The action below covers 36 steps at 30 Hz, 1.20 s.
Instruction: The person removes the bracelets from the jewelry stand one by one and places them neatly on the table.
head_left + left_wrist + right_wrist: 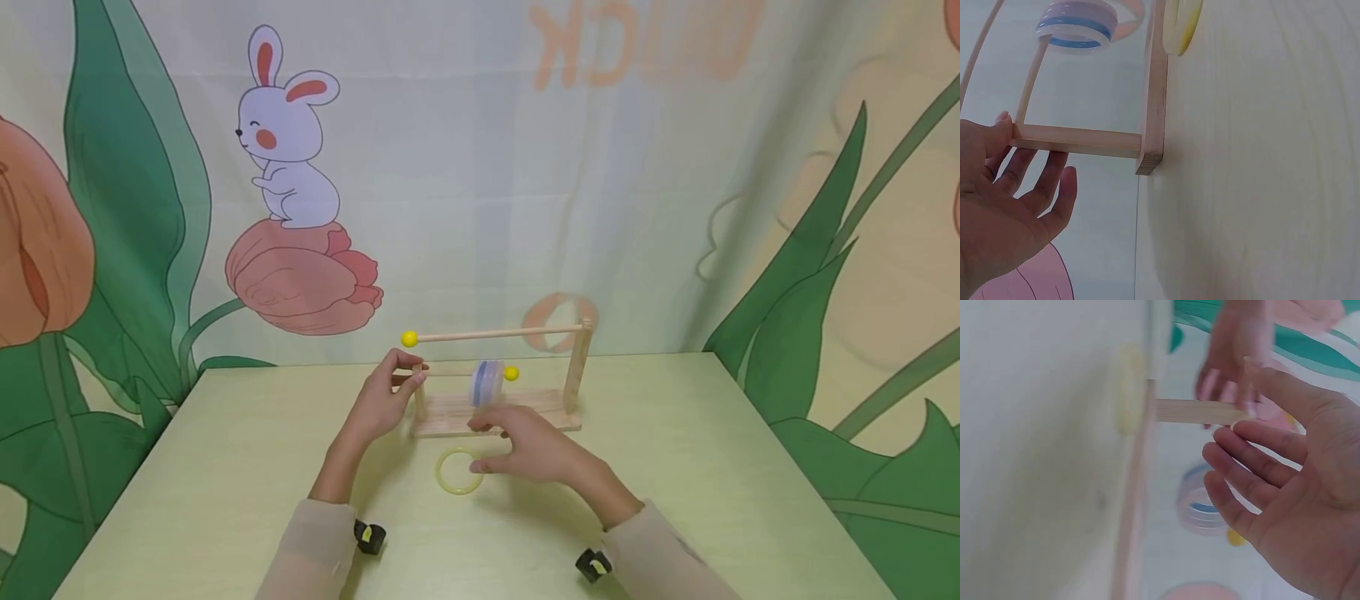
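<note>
My left hand pinches the top of the short upright post at the left end of a wooden ring stand. On the stand's lower rod hang several plastic rings, white, blue and pinkish, close to the yellow ball at its tip. A pale yellow ring lies flat on the table in front of the base. Just above that ring hovers my right hand, its fingers loosely bent and holding nothing in the right wrist view. Whether its thumb touches the yellow ring, I cannot tell.
The stand's upper rod carries no rings and ends in a yellow ball; a taller post supports it at the right. Behind the pale table hangs a curtain printed with a rabbit and flowers.
</note>
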Motion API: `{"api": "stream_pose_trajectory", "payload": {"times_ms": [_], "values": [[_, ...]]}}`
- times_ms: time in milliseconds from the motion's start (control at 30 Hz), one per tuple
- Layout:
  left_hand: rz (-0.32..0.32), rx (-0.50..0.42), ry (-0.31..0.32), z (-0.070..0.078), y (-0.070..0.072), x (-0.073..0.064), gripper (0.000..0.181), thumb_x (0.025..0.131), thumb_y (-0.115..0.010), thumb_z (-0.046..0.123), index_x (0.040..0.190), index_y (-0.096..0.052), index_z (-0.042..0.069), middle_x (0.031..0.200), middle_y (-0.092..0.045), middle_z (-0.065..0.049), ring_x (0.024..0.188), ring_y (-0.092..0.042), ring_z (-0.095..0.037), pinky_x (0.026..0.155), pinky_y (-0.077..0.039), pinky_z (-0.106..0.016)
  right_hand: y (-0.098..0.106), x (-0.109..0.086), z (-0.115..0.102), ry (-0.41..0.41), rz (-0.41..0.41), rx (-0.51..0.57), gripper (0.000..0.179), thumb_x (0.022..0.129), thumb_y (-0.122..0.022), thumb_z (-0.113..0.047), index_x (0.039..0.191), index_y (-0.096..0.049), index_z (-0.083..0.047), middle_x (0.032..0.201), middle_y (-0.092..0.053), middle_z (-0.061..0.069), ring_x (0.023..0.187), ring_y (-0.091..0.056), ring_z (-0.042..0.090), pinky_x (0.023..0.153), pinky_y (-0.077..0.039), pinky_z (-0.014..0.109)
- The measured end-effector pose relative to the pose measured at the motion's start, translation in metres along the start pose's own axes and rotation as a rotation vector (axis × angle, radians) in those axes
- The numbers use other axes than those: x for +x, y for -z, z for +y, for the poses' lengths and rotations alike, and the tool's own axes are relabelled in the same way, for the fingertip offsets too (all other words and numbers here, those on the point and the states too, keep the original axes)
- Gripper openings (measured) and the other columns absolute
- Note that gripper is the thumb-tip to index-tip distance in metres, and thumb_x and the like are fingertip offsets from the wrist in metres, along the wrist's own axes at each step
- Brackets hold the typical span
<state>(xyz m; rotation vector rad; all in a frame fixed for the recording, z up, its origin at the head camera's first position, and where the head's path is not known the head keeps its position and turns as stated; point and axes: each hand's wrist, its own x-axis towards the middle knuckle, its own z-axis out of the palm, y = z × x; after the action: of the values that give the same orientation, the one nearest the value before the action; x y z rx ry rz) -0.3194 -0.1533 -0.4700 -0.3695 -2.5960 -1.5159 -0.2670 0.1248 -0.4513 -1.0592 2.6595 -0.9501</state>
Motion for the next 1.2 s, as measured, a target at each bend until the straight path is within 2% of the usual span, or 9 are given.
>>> {"api": "stream_pose_trajectory", "payload": {"times_ms": [100,367,567,700,900,1200], "values": [[-0.002,-0.003,-0.003,0.001,0.000,0.000,0.027,0.110,-0.061,0.025,0.133,-0.056,0.011,0.137,-0.064,-0.013,0.126,-0.064,-0.041,0.107,-0.051,-0.058,0.010,-0.002,-0.006,0.017,0.066,0.060,0.054,0.093,-0.084,-0.039,0.135,-0.067,-0.010,0.133,-0.070,0.005,0.121,-0.065,0.027,0.100,-0.056,0.051],[0.001,-0.018,-0.005,-0.002,-0.001,0.000,0.025,0.110,-0.060,0.022,0.133,-0.056,0.011,0.135,-0.065,-0.012,0.124,-0.065,-0.040,0.108,-0.050,-0.057,0.033,-0.005,-0.013,0.092,0.306,0.151,0.043,0.092,-0.086,-0.017,0.129,-0.070,-0.003,0.127,-0.073,0.011,0.118,-0.068,0.028,0.095,-0.059,0.048],[0.007,-0.022,-0.014,-0.003,-0.001,0.000,0.025,0.110,-0.061,0.019,0.133,-0.056,0.010,0.135,-0.067,-0.012,0.123,-0.066,-0.040,0.107,-0.052,-0.056,0.042,-0.001,-0.006,0.057,0.454,0.203,0.040,0.094,-0.084,-0.018,0.130,-0.071,-0.007,0.127,-0.072,0.012,0.118,-0.066,0.032,0.096,-0.058,0.050],[0.012,-0.023,-0.020,-0.003,-0.001,0.001,0.026,0.110,-0.062,0.020,0.133,-0.057,0.009,0.135,-0.066,-0.012,0.123,-0.066,-0.040,0.106,-0.053,-0.056,0.044,0.000,0.002,0.024,0.539,0.167,0.045,0.093,-0.086,-0.020,0.133,-0.070,-0.011,0.130,-0.071,0.010,0.121,-0.065,0.029,0.097,-0.057,0.051],[0.028,-0.023,-0.028,-0.005,0.001,0.001,0.026,0.109,-0.062,0.018,0.133,-0.059,0.008,0.133,-0.066,-0.014,0.122,-0.067,-0.041,0.105,-0.053,-0.056,0.045,0.001,0.014,-0.001,0.571,0.065,0.056,0.090,-0.088,-0.024,0.140,-0.066,-0.009,0.136,-0.068,0.010,0.129,-0.062,0.029,0.101,-0.055,0.052],[0.023,-0.034,-0.029,-0.005,0.001,0.001,0.027,0.109,-0.063,0.019,0.133,-0.059,0.009,0.132,-0.068,-0.011,0.121,-0.067,-0.040,0.104,-0.054,-0.054,0.038,0.001,0.026,-0.086,0.513,-0.040,0.072,0.091,-0.086,-0.036,0.149,-0.057,-0.005,0.153,-0.054,0.015,0.144,-0.047,0.039,0.116,-0.039,0.064]]}}
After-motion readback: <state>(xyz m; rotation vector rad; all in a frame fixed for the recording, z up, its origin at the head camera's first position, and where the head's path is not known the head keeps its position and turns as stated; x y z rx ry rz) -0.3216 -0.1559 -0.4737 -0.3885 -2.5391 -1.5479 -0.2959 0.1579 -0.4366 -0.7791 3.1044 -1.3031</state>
